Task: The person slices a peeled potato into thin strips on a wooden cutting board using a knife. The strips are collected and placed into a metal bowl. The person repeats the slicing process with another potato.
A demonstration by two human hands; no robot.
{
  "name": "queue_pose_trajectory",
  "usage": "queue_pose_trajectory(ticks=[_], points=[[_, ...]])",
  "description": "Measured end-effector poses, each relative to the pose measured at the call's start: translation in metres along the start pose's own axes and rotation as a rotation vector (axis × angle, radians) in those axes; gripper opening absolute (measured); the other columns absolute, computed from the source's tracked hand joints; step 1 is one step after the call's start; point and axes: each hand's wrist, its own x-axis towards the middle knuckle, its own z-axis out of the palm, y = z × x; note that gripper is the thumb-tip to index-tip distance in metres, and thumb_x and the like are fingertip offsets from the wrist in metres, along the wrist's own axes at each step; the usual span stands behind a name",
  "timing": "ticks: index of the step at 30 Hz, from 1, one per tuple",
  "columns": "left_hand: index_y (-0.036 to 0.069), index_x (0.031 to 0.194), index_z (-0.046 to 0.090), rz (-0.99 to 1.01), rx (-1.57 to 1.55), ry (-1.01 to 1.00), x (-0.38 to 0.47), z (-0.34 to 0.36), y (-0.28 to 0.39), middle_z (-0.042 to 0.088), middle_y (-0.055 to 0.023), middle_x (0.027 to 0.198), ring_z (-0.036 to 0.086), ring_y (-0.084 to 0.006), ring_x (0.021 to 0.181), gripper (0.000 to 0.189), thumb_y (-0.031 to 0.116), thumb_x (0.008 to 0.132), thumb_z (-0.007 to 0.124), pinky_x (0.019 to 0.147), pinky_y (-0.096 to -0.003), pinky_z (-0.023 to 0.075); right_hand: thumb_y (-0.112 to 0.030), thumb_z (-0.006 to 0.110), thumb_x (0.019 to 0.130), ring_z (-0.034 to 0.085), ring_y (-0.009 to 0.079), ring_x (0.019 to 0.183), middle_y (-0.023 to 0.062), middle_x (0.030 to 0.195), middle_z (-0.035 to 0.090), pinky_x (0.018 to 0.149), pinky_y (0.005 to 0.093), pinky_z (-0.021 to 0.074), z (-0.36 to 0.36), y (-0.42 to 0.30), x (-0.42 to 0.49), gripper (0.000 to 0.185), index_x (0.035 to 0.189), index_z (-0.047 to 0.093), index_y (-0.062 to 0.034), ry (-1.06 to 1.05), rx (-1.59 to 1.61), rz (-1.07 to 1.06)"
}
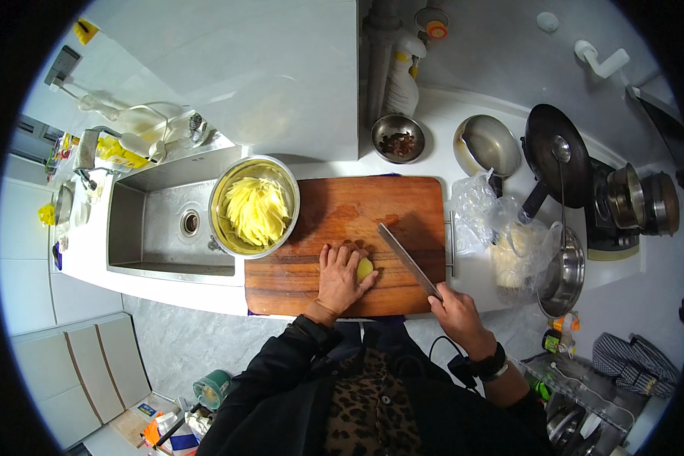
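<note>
A wooden cutting board [387, 196] lies in front of me on the white counter. My left hand [342, 276] rests on it, its fingers around a small piece of yellow food [365, 269], perhaps potato, partly hidden by the hand. The handle of a cleaver [407, 259] is in my right hand [459, 316], at the board's near right edge. Its blade is tilted up to the left, to the right of the piece and apart from it. Pale yellow shreds [256, 211] fill much of a metal bowl [295, 188], which straddles the sink's right edge and the board's left edge.
A steel sink [165, 251] lies at the left. Behind the board stands a small bowl [374, 137] with dark reddish pieces. Plastic bags [473, 211], a metal pan [490, 145], a black wok [553, 131] with a ladle and a steel basin [573, 285] are at the right.
</note>
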Motion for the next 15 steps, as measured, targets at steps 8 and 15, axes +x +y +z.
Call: queue_pose_trajectory(ticks=[8,15], points=[[0.013,0.141,0.056,0.059,0.005,0.018,-0.003,-0.011,0.002,0.053,-0.0093,0.143,0.038,-0.0308,0.143,0.056,0.045,0.095,0.062,0.12,-0.0559,0.0209,-0.015,0.058,0.099,0.063,0.0451,0.073,0.0225,0.079,0.062,0.062,0.0505,0.0498,-0.002,-0.004,0.005,0.016,0.095,0.05,-0.0013,0.0,0.017,-0.006],[0.014,0.146,0.051,0.097,-0.007,-0.091,-0.009,-0.006,-0.004,0.05,-0.0082,0.15,0.037,-0.0287,0.146,0.055,0.038,0.097,0.058,0.121,-0.0518,0.023,-0.015,0.058,0.098,0.063,0.045,0.073,0.0231,0.08,0.063,0.063,0.0504,0.0507,0.0,-0.002,0.011,0.015,0.097,0.051,-0.0015,-0.024,0.016,0.003]])
